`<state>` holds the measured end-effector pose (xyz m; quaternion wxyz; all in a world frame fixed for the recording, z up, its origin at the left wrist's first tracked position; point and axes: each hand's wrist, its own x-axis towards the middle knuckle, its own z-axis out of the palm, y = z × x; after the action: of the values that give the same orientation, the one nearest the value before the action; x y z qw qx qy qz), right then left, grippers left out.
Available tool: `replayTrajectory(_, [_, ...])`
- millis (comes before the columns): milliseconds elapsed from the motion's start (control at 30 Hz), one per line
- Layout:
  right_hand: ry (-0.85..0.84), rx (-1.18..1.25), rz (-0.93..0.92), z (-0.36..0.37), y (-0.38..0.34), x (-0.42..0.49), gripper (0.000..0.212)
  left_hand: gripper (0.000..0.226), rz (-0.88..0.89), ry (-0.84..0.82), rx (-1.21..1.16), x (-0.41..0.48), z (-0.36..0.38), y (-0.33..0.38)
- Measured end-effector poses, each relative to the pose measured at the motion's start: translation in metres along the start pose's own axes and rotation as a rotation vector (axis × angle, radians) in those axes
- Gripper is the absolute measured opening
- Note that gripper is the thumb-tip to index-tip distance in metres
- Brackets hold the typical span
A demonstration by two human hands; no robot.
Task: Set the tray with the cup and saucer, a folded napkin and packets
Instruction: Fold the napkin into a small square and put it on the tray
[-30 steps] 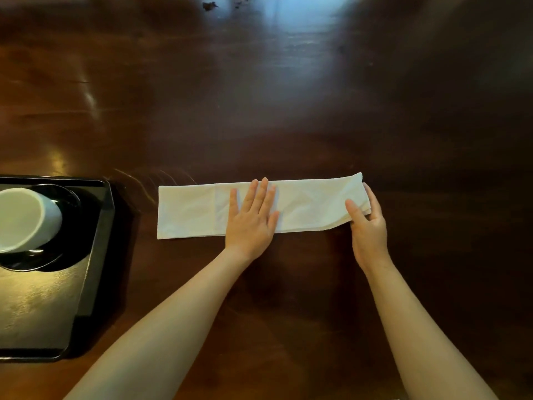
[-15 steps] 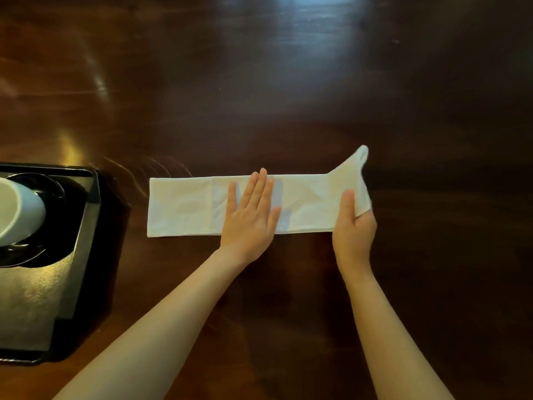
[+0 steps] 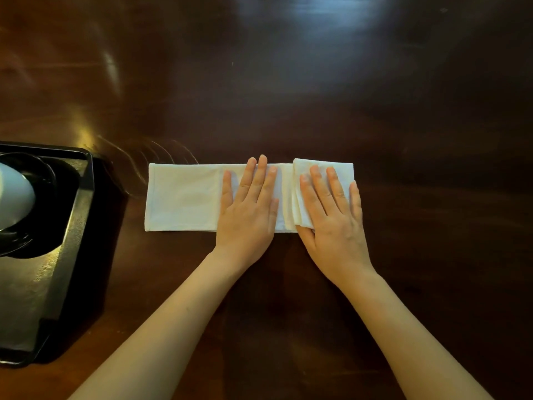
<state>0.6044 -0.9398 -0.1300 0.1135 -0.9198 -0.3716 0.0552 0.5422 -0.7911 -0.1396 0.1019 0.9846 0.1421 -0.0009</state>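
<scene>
A white cloth napkin [image 3: 184, 197] lies as a long strip on the dark wooden table, its right end folded over onto itself. My left hand [image 3: 248, 209] presses flat on the strip's middle with straight fingers. My right hand [image 3: 331, 215] lies flat on the folded-over right end, fingers spread. At the left edge stands a black tray [image 3: 78, 226] holding a white cup [image 3: 14, 197] on a dark saucer [image 3: 37, 168]; both are cut off by the frame. No packets are in view.
The dark polished wooden table [image 3: 288, 82] stretches wide beyond and to the right of the napkin, with glare at the top. The tray's raised rim stands a short way left of the napkin.
My right hand lifted the napkin's right end, folded it leftward over the strip and now presses it flat. My left hand stayed pressed on the middle.
</scene>
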Motion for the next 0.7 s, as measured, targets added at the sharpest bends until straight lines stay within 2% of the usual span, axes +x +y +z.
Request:
replayTrajectory(367, [-0.021, -0.069, -0.101, 0.0014, 0.0016, -0.0051, 0.057, 0.054, 0.006, 0.01, 0.02, 0.0003, 0.0014, 0.0])
replayTrajectory(567, [-0.134, -0.038, -0.077, -0.0043, -0.0018, -0.0034, 0.074, 0.057, 0.002, -0.009, 0.002, 0.0002, -0.0023, 0.0005])
replayTrajectory(700, [-0.168, -0.052, -0.071, -0.0063, -0.004, -0.0023, 0.077, 0.056, 0.041, 0.009, -0.112, -0.0018, -0.008, 0.0054])
